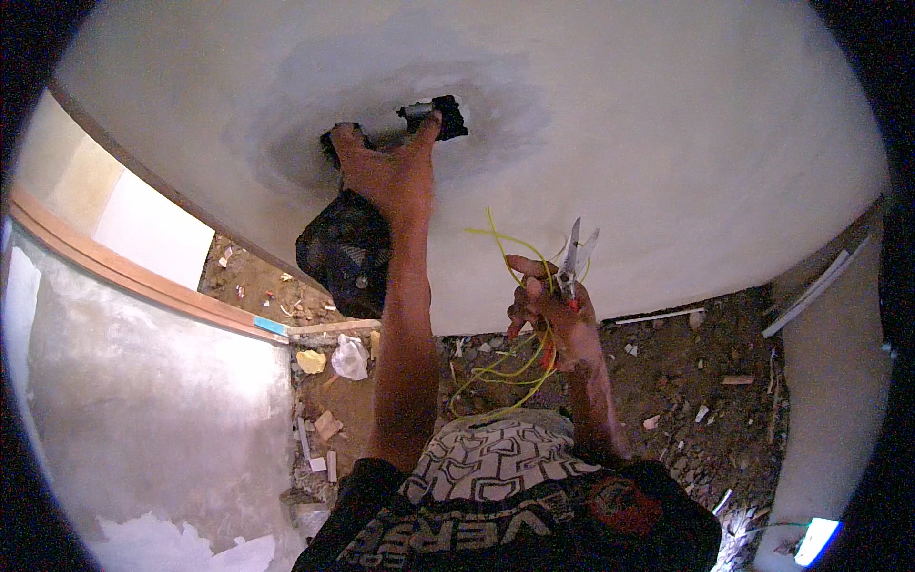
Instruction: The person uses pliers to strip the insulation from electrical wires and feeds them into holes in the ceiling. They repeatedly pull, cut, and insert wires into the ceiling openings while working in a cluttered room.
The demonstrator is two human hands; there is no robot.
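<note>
My left hand (389,176) reaches up to the wall (658,124), its fingers spread between two dark cut-outs. One digit is at the left cut-out (330,148), another at the right cut-out (452,116), where a grey edge shows; the fingertips are partly hidden. Below that hand, beside the forearm, hangs a black mesh-like bundle (345,253); what holds it up is hidden. My right hand (562,315) is closed around cutting pliers (573,259) with red grips, silver jaws pointing up and apart. Thin yellow-green wire (496,377) loops through and around the same hand.
Rubble and dirt (686,381) cover the ground below the wall. A crumpled whitish plastic bag (350,357) and a yellow lump (311,361) lie at left, near a low plastered wall (162,381) with a wooden strip (143,272). A bright light (817,541) glows at lower right.
</note>
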